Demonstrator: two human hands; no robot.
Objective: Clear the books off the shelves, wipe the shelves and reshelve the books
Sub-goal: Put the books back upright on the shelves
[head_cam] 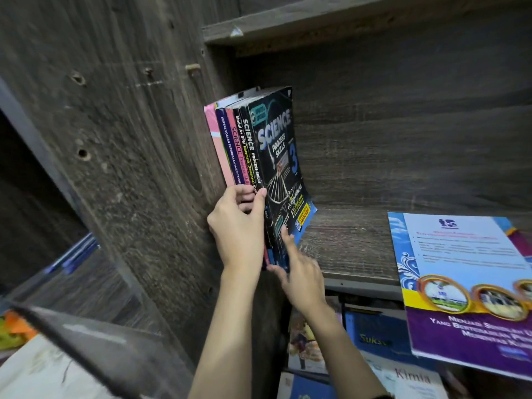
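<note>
Dark wood-grain side panel (121, 139); dim light.

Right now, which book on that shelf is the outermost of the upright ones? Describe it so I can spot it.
Find the dark wooden shelf and the upright row of books against its left side panel, steadied by the left hand and right hand. The Science Process Skills 3 book ends that row on the right: the only one showing its black cover, not just a spine.

A home study corner: worn wooden shelf (359, 243) right of the hand (239, 226), school workbooks (259, 156) above it.
</note>
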